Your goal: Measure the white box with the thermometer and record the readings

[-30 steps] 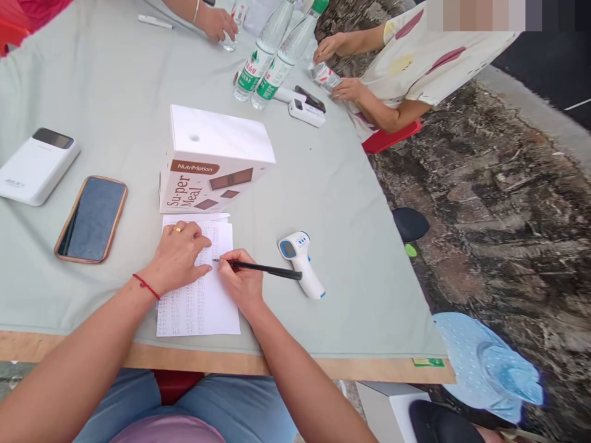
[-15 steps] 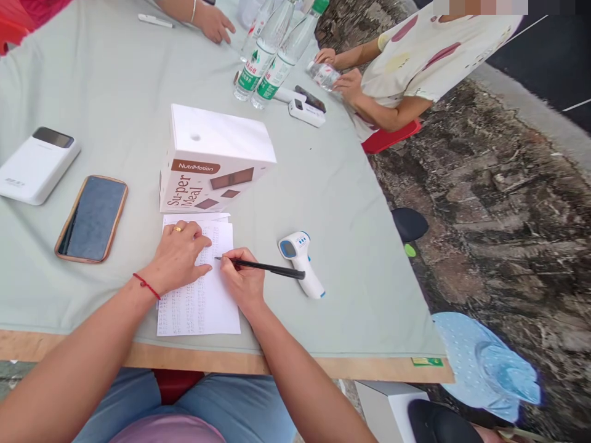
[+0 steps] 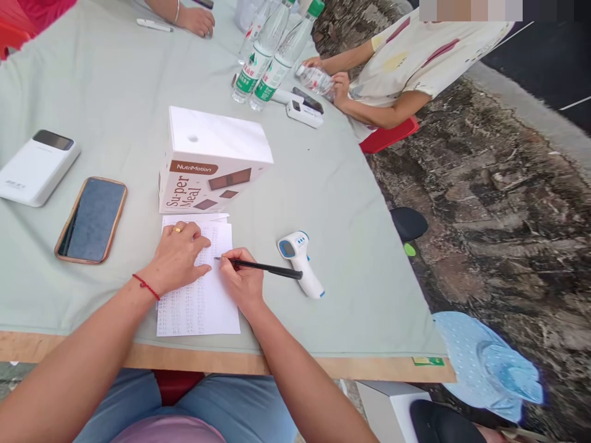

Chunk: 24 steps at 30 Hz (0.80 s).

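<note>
A white sheet of paper (image 3: 221,307) covered in columns of small handwriting lies before me on the cloth, with another sheet's edge showing under its top. My left hand (image 3: 181,257) rests on it, fingers bent and thumb apart, pressing the sheet down. In my right hand (image 3: 244,280) is a black pen (image 3: 272,269), its tip at the right-hand column of writing. Just behind the paper stands a white box (image 3: 217,160) with brown print. To the right of my right hand lies a white and blue infrared thermometer (image 3: 302,264).
On the left lie a phone (image 3: 91,220) and a white power bank (image 3: 39,166). Water bottles (image 3: 272,74) stand at the back beside a small white device (image 3: 305,114). A person's hand (image 3: 198,21) rests near a white pen (image 3: 154,25); another person holds a bottle (image 3: 316,80).
My hands and the pen have barely moved. At the back left, the other person's hand has drawn back leftward with its fingers curled in. The person at right has shifted the held bottle slightly.
</note>
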Each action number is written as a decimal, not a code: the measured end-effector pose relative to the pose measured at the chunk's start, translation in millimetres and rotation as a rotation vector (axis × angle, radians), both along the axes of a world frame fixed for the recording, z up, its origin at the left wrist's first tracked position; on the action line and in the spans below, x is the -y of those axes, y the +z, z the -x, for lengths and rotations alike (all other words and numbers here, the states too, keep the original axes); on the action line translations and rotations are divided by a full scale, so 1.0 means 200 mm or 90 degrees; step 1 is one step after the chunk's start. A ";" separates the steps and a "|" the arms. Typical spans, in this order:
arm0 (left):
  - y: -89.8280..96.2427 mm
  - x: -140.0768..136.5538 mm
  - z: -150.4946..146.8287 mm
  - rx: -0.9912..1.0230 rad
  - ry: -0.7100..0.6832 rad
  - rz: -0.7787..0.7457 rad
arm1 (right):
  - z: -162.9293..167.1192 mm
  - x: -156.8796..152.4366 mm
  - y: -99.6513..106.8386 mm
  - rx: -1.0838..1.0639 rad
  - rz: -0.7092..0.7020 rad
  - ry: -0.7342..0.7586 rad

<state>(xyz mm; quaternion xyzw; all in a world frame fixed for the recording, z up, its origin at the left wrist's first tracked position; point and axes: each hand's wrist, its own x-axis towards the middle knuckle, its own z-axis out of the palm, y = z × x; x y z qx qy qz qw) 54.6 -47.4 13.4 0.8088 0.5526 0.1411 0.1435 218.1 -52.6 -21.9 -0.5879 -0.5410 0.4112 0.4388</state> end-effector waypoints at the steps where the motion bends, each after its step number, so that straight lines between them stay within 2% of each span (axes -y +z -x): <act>1: 0.00 0.00 0.00 0.003 -0.001 -0.003 | 0.00 0.00 0.00 0.001 -0.001 0.003; 10: 0.00 0.00 0.00 0.003 -0.004 -0.016 | 0.00 0.00 0.00 0.009 -0.015 0.017; 24: 0.00 0.00 0.00 0.002 -0.001 -0.011 | -0.01 -0.01 0.01 0.015 -0.025 -0.016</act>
